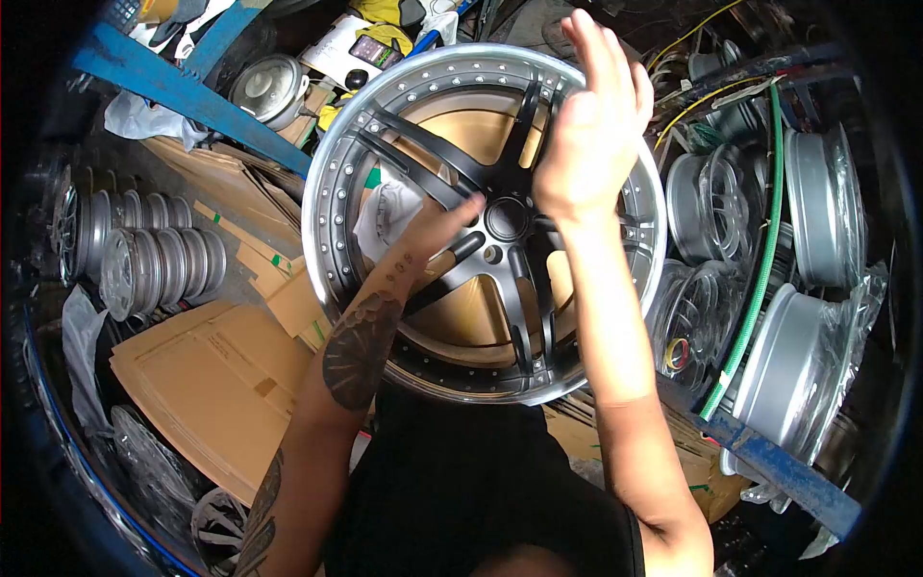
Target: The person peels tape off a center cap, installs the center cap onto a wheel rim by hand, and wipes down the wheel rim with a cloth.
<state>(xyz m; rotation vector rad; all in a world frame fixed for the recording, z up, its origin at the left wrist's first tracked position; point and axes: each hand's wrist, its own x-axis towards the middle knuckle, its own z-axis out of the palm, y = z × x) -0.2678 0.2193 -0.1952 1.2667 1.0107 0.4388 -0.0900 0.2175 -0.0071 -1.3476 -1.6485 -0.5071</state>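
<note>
From where I sit at a distance, my head view centres on a large wheel (495,185) with black paired spokes and a shiny, bolt-lined rim, directly in front of the wearer's black top (461,462). I see the right hand (593,135) over the rim's right side, fingers straight and close together, with nothing in its grasp. The left hand (437,237) is over the spokes just beside the hub (507,219); it is blurred, so I cannot tell how far its fingers are spread or whether it touches the metal. Cardboard (202,375) lies to the left, near a row of silver rims (135,264). To the right, 1 green hose (761,279) runs past plastic-wrapped rims (788,361), and 1 blue beam (183,91) crosses the upper left.
</note>
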